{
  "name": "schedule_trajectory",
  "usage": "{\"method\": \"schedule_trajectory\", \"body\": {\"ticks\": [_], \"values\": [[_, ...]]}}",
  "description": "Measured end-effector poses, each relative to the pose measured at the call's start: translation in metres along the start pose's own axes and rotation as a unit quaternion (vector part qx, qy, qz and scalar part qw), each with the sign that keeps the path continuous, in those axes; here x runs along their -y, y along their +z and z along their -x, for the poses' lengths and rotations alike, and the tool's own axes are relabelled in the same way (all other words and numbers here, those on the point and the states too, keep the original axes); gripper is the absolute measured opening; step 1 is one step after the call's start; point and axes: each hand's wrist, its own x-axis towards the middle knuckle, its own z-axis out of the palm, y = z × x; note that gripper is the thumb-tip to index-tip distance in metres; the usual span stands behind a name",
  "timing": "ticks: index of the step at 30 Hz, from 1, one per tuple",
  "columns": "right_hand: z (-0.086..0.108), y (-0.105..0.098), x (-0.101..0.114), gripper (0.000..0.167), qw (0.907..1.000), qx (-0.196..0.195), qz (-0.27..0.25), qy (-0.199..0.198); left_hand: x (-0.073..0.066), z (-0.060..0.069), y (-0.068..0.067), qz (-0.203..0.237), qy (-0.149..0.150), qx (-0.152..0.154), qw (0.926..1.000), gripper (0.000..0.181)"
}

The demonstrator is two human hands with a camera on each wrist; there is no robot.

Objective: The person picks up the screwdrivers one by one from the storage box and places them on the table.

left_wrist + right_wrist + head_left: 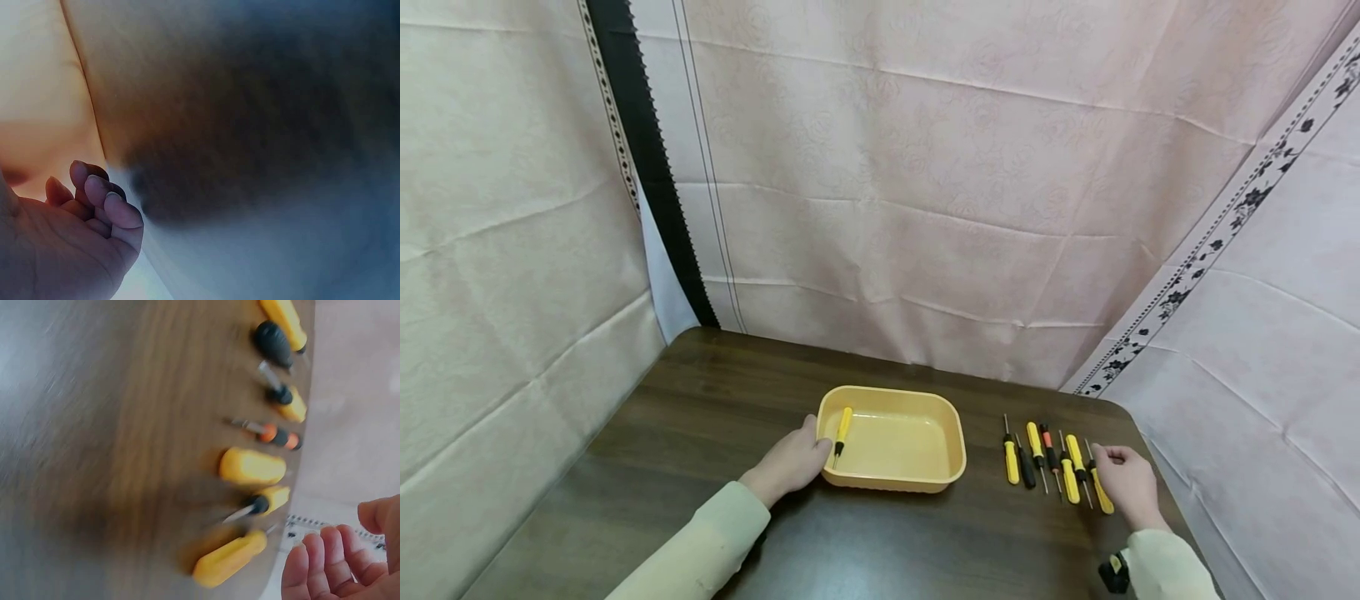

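Observation:
A yellow plastic tray stands near the middle of the table. My left hand grips its left wall, the thumb near the rim; bent fingers show beside the tray in the left wrist view. Inside, a yellow-handled screwdriver leans along the left side. At the right, several screwdrivers lie in a row. My right hand is at the right end of that row, beside the last yellow screwdriver. In the right wrist view, its thumb and fingers are apart with nothing between them, away from that screwdriver's handle.
In the row are also a black screwdriver and an orange-and-black one. The dark wooden table has rounded back corners. Pale cloth curtains hang right behind it and on both sides.

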Motion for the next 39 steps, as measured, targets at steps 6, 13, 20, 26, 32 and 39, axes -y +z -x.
{"method": "schedule_trajectory", "body": {"ticks": [6, 13, 20, 26, 32, 39], "values": [[0.007, 0.004, 0.024, 0.073, 0.9995, 0.025, -0.015, -0.012, 0.001, -0.001, 0.0, 0.002, 0.004, 0.003, 1.0, 0.054], [0.014, 0.013, 0.049, 0.07, 0.997, 0.051, -0.048, -0.034, 0.0, -0.001, 0.0, 0.003, 0.002, 0.001, 1.0, 0.055], [0.016, 0.024, 0.073, 0.068, 0.9944, 0.061, -0.057, -0.066, -0.001, 0.0, -0.001, 0.003, -0.002, 0.002, 1.0, 0.059], [0.021, 0.032, 0.093, 0.062, 0.9926, 0.058, -0.053, -0.092, -0.002, -0.001, -0.001, 0.003, 0.006, 0.004, 1.0, 0.054], [0.026, 0.045, 0.113, 0.061, 0.9895, 0.062, -0.078, -0.104, 0.0, -0.001, -0.001, 0.003, 0.004, -0.001, 1.0, 0.056], [0.033, 0.059, 0.131, 0.067, 0.9832, 0.111, -0.124, -0.075, 0.001, -0.002, -0.001, 0.0, 0.003, 0.0, 1.0, 0.055]]}}
